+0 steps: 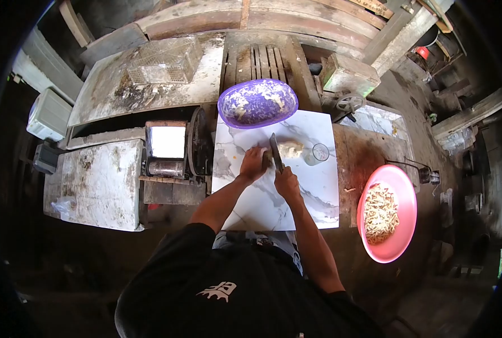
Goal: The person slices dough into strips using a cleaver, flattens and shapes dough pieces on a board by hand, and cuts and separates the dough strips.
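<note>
My right hand (287,183) is wrapped round the handle of a broad-bladed knife (276,151), its blade pointing away from me over the white marble-patterned board (248,208). Just left of the blade, my left hand (253,165) is closed, its fingers pressed against a small piece that they mostly hide. To the right of the knife lies a pale, soft-looking lump (290,149) on the board. A clear drinking glass (320,152) stands beside that lump. At the board's far edge sits a purple basin (257,104) with pale residue smeared inside.
A pink basin (407,211) holding many pale strips is at the right. On the left stands a machine with a large wheel (197,143) and a metal roller. Farther back, a wire crate (165,62) rests on a stained tabletop (96,101). Another handwheel (349,103) is behind the board's right side.
</note>
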{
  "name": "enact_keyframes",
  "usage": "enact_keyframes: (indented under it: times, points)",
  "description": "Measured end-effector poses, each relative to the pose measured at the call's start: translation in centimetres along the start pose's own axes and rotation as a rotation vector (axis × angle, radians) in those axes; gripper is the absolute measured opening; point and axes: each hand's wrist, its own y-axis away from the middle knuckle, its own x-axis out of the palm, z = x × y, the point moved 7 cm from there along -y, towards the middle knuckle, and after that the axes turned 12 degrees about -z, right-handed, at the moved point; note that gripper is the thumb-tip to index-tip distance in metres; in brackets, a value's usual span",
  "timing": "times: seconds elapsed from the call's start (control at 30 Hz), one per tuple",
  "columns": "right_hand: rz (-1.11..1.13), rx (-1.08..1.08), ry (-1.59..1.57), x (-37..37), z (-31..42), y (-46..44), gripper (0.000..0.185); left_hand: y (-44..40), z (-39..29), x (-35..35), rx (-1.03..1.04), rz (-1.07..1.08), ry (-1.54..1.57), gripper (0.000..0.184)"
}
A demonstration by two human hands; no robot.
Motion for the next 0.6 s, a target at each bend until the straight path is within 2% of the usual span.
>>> enact_keyframes:
  times: [0.17, 0.27, 0.33, 0.37, 0.43, 0.47, 0.53, 0.57, 0.6]
  points:
    - [-0.052, -0.093, -0.032, -0.6, -2.3, 3.9, 0.034, 0.5, -1.4, -1.4, 0.085, -0.051, 0.062, 0.035]
    - [-0.032, -0.054, -0.02, -2.2, -3.6, 7.3, 0.035, 1.2, -0.1, -1.7, -0.005, -0.109, 0.025, 0.036]
    - [-0.019, 0.026, -0.003, -3.5, -5.1, 8.9, 0.037, 1.9, 1.8, -1.3, -0.215, -0.085, 0.128, 0.033]
    - [-0.015, 0.027, -0.003, -3.5, -6.4, 9.2, 0.037, 2.4, 1.7, -1.1, -0.219, -0.083, 0.126, 0.033]
    - [-0.016, 0.1, -0.11, -4.1, -8.9, 9.2, 0.042, 3.4, 2.1, -2.2, -0.4, -0.294, 0.219, 0.026]
    - [0.011, 0.189, -0.153, -4.9, -10.0, 9.5, 0.046, 3.9, 2.0, -2.4, -0.406, -0.292, 0.212, 0.026]
    - [-0.002, 0.101, -0.153, -4.6, -13.3, 8.6, 0.045, 7.5, 4.2, 0.8, -1.264, -0.193, 1.073, 0.024]
    - [-0.036, 0.066, -0.188, -5.6, -13.8, 8.1, 0.044, 8.2, 3.6, 1.3, -1.254, -0.146, 1.383, 0.023]
    - [-0.067, 0.03, -0.224, -6.6, -13.9, 7.8, 0.043, 8.2, 2.6, 0.1, -1.255, -0.166, 1.373, 0.023]
